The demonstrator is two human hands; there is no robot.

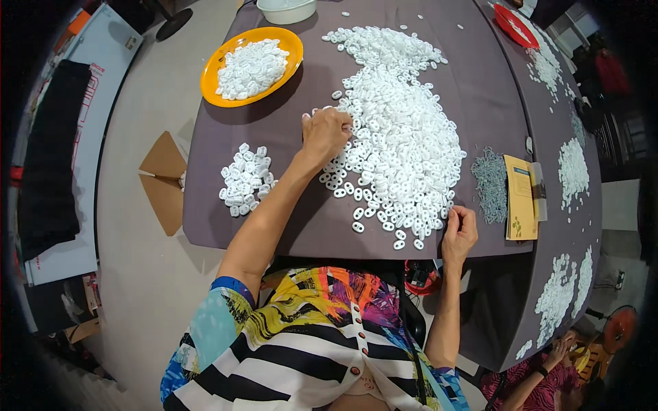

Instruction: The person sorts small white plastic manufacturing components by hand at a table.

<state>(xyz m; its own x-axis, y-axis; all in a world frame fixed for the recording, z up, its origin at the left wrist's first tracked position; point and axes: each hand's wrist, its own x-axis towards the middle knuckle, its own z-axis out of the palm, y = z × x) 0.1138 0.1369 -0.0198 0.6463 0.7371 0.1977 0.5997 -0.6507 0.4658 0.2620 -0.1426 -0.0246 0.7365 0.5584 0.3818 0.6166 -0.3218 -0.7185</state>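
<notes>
Left hand [325,133] fingers curl narrowly into the white ring pile [401,137]; right hand [459,231] fisted beside it.

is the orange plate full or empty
Partly full: the orange plate holds a mound of small white plastic pieces across its middle, with bare orange rim showing all around.

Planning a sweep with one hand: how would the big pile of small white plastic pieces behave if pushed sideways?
The big white pile is loose and shallow, so it would probably spread rather than slide as one mass. Strays already dot the grey table, suggesting pieces scatter easily. Each looks small, rigid and likely light; the left hand rests on the pile's edge without visibly denting it.
</notes>
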